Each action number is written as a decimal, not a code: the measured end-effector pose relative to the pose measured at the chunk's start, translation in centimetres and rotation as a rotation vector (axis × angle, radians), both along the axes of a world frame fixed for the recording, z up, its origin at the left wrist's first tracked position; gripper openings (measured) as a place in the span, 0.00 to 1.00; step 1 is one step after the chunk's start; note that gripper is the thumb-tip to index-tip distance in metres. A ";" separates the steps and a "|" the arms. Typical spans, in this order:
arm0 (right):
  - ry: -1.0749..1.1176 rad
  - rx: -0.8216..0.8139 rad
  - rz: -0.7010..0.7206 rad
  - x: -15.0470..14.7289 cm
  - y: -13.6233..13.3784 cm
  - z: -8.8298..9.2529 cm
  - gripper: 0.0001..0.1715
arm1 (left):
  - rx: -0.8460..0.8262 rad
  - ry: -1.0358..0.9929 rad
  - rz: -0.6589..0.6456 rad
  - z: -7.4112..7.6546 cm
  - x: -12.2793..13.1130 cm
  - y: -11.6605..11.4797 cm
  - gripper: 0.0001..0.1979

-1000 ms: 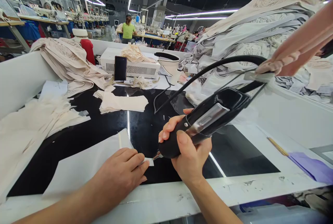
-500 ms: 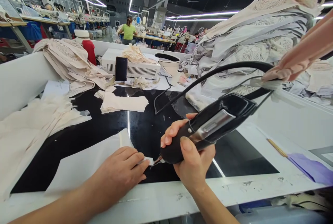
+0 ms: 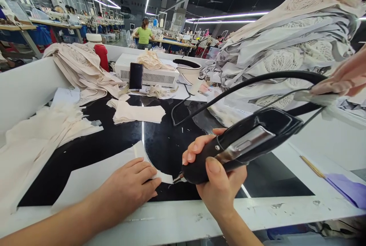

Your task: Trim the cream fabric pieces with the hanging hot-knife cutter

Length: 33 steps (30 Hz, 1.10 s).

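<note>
My right hand is wrapped round a black corded cutting tool. The tool's metal tip touches the right corner of a white fabric piece that lies on the black worktop. My left hand lies flat on that fabric piece, fingers pressing it down just left of the tip. A thick black cable arcs from the tool's rear up and to the right.
Beige fabric stacks lie farther back and at the left. A white machine with a phone leaning on it stands behind. A tall heap of grey and lace fabric rises at the right. A person in green works far back.
The view has shifted slightly. The tool and my right hand have moved a little to the right along the fabric corner, while my left hand stays pressed on the fabric.
</note>
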State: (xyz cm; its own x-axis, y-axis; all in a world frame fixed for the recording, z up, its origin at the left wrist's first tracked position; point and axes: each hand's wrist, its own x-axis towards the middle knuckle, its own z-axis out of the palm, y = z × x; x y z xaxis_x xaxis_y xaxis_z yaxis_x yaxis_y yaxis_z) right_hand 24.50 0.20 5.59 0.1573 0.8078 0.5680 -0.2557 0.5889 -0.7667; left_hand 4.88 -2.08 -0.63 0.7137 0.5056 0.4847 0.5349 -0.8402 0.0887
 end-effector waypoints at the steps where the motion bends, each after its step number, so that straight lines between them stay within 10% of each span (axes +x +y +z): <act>1: -0.002 0.000 -0.003 0.0 0.0 0.0 0.21 | -0.010 0.001 -0.005 0.1 -0.1 0.0 0.07; 33: 0.050 0.009 -0.009 -2.0 1.7 0.3 0.19 | -0.129 -0.068 -0.005 -0.3 0.0 -0.2 0.09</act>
